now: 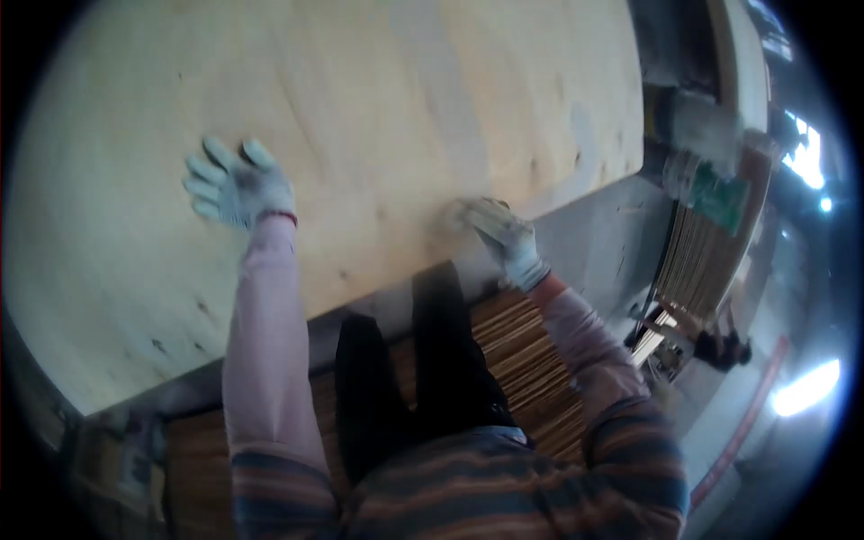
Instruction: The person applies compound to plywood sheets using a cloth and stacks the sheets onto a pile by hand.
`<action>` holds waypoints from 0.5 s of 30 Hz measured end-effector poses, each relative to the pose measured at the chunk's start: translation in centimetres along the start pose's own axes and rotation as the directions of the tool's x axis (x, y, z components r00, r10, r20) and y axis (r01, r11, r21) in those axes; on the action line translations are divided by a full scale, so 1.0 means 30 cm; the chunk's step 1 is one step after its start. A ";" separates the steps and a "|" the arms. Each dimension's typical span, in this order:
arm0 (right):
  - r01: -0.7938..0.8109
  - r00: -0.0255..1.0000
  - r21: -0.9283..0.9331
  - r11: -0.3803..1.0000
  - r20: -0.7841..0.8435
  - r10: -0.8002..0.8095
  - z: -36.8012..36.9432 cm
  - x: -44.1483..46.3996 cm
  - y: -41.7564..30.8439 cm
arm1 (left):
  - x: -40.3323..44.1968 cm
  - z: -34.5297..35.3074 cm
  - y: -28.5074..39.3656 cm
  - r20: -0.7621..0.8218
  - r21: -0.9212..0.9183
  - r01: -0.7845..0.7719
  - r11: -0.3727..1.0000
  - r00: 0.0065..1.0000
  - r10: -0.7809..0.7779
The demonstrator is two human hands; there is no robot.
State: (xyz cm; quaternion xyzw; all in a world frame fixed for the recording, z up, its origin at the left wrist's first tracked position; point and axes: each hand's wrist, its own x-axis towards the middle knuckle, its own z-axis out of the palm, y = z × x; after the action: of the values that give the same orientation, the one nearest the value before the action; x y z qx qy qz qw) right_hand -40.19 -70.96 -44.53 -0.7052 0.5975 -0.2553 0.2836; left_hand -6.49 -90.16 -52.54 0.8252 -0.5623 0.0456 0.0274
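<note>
A large pale plywood sheet [342, 126] with small knots and greyish patches fills the upper view. My left hand [241, 184], in a white work glove, lies on the sheet with its fingers spread. Close to the sheet's near right edge is my right hand [506, 236], gloved too. Its fingers are bent and pressed together over the wood. Blur at the fingertips hides what they hold, if anything.
Stacked thin brown sheets [531, 360] lie below, around my dark-trousered legs. To the right stand a clear container with a green label [715, 193] and another sheet stack [688, 261]. A bright lamp [807, 389] shines far right.
</note>
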 end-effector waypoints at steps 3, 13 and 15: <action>-0.232 0.954 -0.044 0.972 -0.205 0.219 0.166 -0.185 -0.231 | -0.028 0.003 -0.034 0.087 0.122 -0.037 0.992 0.996 0.026; -0.457 0.676 0.551 0.698 -0.295 0.676 0.051 0.097 0.030 | -0.117 -0.090 -0.474 -0.068 -0.010 -0.349 0.937 0.935 0.347; -0.393 0.869 0.171 0.903 -0.252 0.426 -0.066 0.266 0.127 | -0.125 -0.112 -0.482 -0.026 0.052 -0.354 0.934 0.934 0.355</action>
State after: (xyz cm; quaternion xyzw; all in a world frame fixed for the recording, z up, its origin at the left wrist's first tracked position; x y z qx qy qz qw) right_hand -43.00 -79.49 -45.62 -0.5008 0.7523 -0.3214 0.2827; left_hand 5.46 -81.05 -49.51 0.7098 -0.7001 0.0770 0.0094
